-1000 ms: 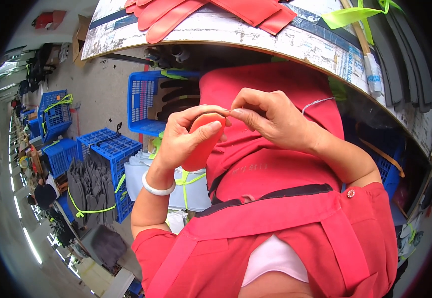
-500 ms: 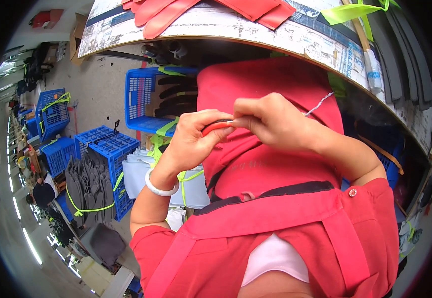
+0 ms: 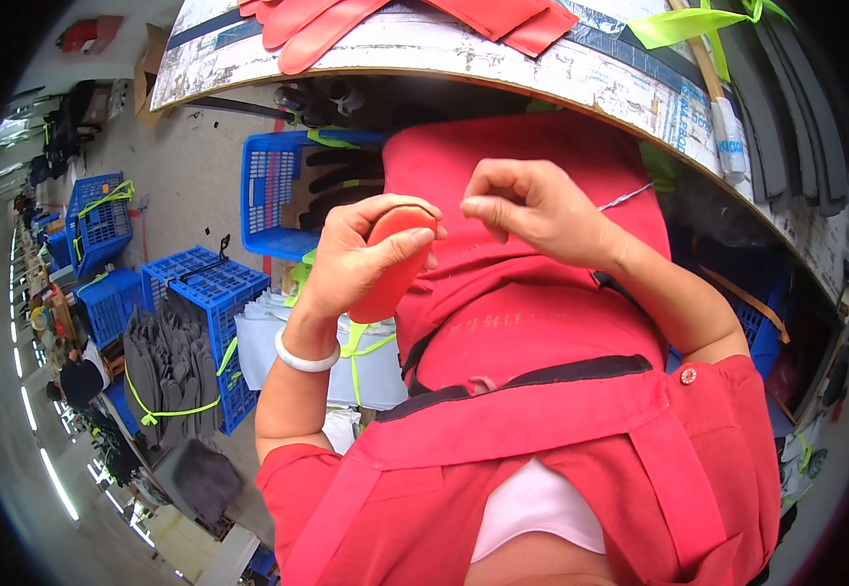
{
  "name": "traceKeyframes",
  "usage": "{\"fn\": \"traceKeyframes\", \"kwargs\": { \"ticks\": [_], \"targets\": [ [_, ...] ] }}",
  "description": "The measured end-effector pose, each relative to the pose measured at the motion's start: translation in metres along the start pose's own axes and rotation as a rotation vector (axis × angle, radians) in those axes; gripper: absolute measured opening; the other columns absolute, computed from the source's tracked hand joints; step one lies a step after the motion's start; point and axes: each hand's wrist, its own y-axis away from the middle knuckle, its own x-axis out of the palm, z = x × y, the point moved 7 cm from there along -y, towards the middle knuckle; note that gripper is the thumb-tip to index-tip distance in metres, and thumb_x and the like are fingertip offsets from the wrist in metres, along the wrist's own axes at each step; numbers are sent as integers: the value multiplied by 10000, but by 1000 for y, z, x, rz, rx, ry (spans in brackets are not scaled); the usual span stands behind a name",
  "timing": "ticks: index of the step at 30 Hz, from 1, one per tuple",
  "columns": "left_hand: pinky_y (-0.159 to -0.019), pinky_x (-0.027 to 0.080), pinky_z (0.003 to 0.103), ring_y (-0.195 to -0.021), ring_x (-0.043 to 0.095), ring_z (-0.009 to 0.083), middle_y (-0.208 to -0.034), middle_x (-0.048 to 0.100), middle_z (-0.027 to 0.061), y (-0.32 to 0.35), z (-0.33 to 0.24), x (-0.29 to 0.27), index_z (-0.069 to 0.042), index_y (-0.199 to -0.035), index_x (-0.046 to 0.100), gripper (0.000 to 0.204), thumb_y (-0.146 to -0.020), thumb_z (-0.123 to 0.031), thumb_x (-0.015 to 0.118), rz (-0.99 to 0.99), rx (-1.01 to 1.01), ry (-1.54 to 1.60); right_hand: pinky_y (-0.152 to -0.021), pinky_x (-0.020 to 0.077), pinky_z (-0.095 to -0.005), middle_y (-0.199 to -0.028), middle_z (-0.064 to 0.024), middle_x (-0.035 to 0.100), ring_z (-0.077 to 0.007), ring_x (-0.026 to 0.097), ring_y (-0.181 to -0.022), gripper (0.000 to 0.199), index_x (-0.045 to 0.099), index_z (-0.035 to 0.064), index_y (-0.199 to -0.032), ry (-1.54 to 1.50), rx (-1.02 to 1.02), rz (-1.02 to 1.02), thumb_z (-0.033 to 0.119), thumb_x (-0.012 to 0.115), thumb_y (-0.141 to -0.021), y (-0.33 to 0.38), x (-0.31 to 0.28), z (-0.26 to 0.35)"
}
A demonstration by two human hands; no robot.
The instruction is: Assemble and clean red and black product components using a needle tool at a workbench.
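Above my lap, my left hand [image 3: 351, 259] grips a red insole [image 3: 385, 273] with a dark edge, thumb on its red face and fingers behind it. The insole's rounded end points up and its other end hangs below my palm. A short gap to the right, my right hand [image 3: 537, 210] is closed in a pinch, thumb against curled forefinger. Whatever it may hold between the fingertips is too small to make out. It does not touch the insole. Beyond my lap, more red insole-shaped pieces [image 3: 322, 34] lie piled on the worn white table [image 3: 219, 73].
A blue crate [image 3: 268, 186] with dark pieces stands left of my knees. Further left are blue crates [image 3: 214, 293] and a tied bundle of grey pieces [image 3: 170, 376]. White sheets [image 3: 268, 342] tied with green strap sit by my left arm. Grey strips [image 3: 786, 117] hang at right.
My hands, together at the insole's edge before, are now apart. The left has turned the insole so its red face shows. My right hand has come off it and risen slightly.
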Motion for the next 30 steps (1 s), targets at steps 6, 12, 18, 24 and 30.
{"fn": "traceKeyframes", "kwargs": {
  "ticks": [6, 12, 18, 24, 30],
  "targets": [
    [-713, 557, 281, -780, 667, 152, -954, 685, 98, -1, 4, -1, 18, -1112, 625, 248, -887, -76, 670, 20, -46, 10, -557, 414, -258, -674, -3, 543, -78, 504, -604, 108, 605, -3, -919, -23, 34, 14, 99, 594, -952, 5, 14, 0],
    [-829, 435, 208, -910, 523, 84, -970, 523, -10, -2, 14, 2, -11, -1273, 555, 550, -732, 29, 647, -8, -16, 177, -774, 515, -394, -889, -99, 666, -302, 631, -874, 124, 666, 106, -919, 976, -455, -417, 40, 628, -821, -5, -100, 6],
    [-927, 406, 284, -992, 484, 177, -1153, 494, 74, -19, 35, 21, -47, -1459, 321, 800, -742, 3, 673, -168, 222, -312, -821, 494, -362, -969, -100, 674, -270, 630, -934, 199, 697, 80, -1018, 1136, -339, -829, 222, 640, -890, 15, -188, -7],
    [-1012, 398, 359, -1148, 512, 280, -1245, 491, 167, -36, 27, 52, -41, -1516, 107, 1064, -682, -42, 767, -292, 378, -577, -789, 533, -322, -973, -144, 689, -204, 675, -875, 315, 641, -19, -1110, 426, -2, -106, 241, 603, -937, -7, -15, -22],
    [-692, 489, 219, -773, 592, 56, -893, 676, 3, -37, 87, 6, 2, -1049, 678, 279, -805, -103, 764, 22, -233, -195, -790, 532, -319, -931, -158, 692, -212, 686, -890, 283, 636, -24, -1072, 20, -88, -146, 171, 676, -871, -10, -12, -48]
  ]
}}
